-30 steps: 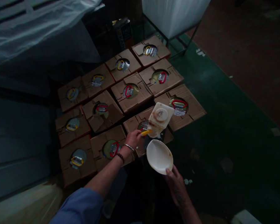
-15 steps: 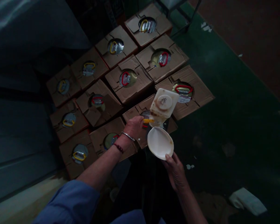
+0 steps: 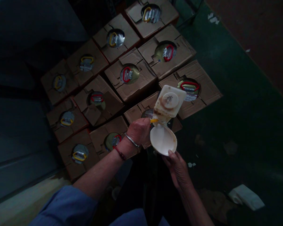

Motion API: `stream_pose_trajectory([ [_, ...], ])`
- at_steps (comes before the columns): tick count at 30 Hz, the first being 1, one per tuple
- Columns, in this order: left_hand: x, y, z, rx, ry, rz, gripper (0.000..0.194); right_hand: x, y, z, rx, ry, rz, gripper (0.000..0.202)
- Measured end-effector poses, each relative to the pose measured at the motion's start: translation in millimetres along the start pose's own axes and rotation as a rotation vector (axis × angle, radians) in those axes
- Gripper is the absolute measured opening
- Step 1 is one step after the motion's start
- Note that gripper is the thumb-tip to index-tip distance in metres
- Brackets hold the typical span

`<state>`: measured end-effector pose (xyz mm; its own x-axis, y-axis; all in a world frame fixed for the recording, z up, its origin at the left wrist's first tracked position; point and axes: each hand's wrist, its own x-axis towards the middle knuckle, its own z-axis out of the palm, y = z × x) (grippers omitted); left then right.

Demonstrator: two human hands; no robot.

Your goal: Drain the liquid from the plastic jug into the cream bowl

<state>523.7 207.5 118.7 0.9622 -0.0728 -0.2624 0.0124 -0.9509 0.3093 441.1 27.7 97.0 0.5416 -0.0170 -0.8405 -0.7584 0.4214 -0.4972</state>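
Observation:
My left hand, with a bracelet and red beads at the wrist, is closed round the yellow handle of a white, brown-stained plastic container. That container is tipped, its narrow end over a white bowl. My right hand grips the bowl's near rim with the thumb on top. The lower end of the container meets or overlaps the bowl's far edge. Whether anything is flowing between them is too dim to tell.
Below are rows of cardboard boxes with round openings showing metal lids and red or yellow handles. A white object lies on the green floor at the lower right. Grey sheeting hangs at the left.
Both hands have shifted slightly; the container has moved a little up and right, and the bowl a little up. Container and bowl are now closer together. The view has also shifted.

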Motion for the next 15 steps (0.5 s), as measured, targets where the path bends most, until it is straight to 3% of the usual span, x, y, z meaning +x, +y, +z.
stream_pose_trajectory([
  [15,4,5,-14.5,0.089,-0.084,0.033,0.021,-6,-9,12,-0.046,0.065,0.029,0.051],
])
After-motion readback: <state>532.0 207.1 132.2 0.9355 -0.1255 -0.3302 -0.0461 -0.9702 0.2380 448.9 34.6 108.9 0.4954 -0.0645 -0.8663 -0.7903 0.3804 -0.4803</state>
